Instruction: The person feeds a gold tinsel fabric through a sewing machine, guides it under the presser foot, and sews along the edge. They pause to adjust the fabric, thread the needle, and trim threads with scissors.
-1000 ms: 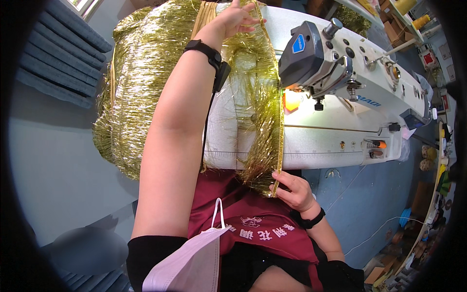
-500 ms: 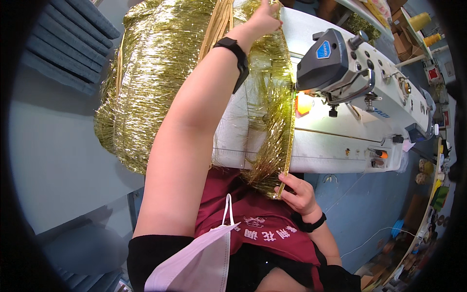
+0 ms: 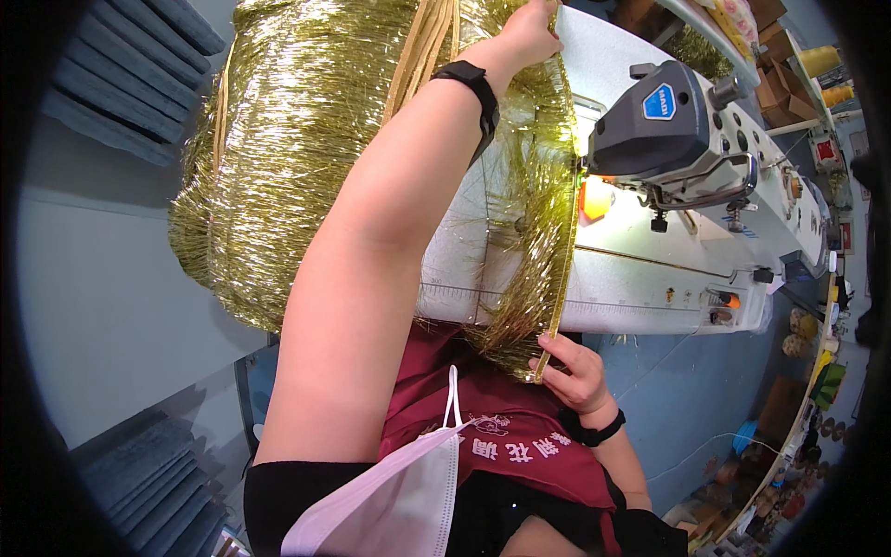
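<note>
A strip of gold tinsel fringe (image 3: 534,251) lies across the sewing machine's bed, its narrow braided edge pulled straight beside the needle area. At the far end, my left hand (image 3: 532,35) is closed on the fringe's edge; the picture's top partly cuts off its fingers. My right hand (image 3: 575,376) pinches the near end of the braided edge between thumb and fingers, just past the bed's front edge. Between the two hands stands the sewing machine head (image 3: 654,125), with its lamp lighting the fringe. My left forearm crosses over the tinsel.
A thick bundle of gold tinsel (image 3: 278,158) with tan bands (image 3: 419,60) covers the left side. Blue-grey folded fabric (image 3: 130,84) lies at the far left. Thread cones (image 3: 819,62) stand on a shelf at the back right. A white face mask (image 3: 390,492) hangs near my chest.
The whole view has shifted slightly, so the machine and fringe appear farther right. Both hands keep hold of the fringe's edge, with little movement relative to the machine.
</note>
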The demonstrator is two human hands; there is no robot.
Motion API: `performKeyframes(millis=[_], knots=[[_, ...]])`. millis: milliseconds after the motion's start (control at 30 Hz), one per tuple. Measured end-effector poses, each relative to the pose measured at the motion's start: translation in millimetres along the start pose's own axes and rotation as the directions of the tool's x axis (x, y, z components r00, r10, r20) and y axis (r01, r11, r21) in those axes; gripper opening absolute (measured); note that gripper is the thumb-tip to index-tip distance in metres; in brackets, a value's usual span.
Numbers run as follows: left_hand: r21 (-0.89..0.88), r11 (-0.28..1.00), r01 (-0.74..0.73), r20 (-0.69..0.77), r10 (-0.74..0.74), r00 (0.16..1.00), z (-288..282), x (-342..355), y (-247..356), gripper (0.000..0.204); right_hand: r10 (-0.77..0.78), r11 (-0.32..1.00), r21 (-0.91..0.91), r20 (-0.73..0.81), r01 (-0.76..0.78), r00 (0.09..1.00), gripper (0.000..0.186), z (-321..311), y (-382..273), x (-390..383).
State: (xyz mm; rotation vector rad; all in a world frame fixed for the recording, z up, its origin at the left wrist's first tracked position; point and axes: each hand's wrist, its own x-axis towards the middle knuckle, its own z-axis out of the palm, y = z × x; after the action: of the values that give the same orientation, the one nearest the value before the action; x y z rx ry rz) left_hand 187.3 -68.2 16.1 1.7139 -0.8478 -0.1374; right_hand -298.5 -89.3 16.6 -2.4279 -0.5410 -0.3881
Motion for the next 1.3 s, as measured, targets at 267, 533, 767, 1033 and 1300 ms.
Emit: performKeyframes(millis=[267,533,767,1033,1300], knots=[[-0.126,0.990,-0.056,-0.041,0.051,0.998,9.0,10.2,-27.9,0.126,0.001,1.000,-0.003,-0.002,-0.001,1.000,0.020,0.6,-0.8,1.7],[0.353,0.934,0.053,-0.230,0.032,0.973,-0.6,-16.8,18.1,0.059,0.007,1.000,-0.024,-0.024,-0.008,1.000,0.014,0.9,-1.7,2.7],[0.615,0.701,-0.361,0.296,0.220,0.930,0.6,-68.1,54.1,0.029,-0.011,0.999,-0.048,-0.010,0.011,1.000,0.015,-0.4,-0.3,1.9],[0.713,0.403,-0.574,0.622,0.015,0.783,-14.5,-118.7,75.4,0.024,-0.016,0.997,-0.081,-0.016,0.015,1.000,0.015,2.6,-2.3,-0.6],[0.702,0.325,-0.634,0.657,0.050,0.752,-17.9,-135.3,69.2,0.066,-0.003,0.997,-0.081,-0.006,0.003,1.000,0.014,3.6,-5.0,1.9]])
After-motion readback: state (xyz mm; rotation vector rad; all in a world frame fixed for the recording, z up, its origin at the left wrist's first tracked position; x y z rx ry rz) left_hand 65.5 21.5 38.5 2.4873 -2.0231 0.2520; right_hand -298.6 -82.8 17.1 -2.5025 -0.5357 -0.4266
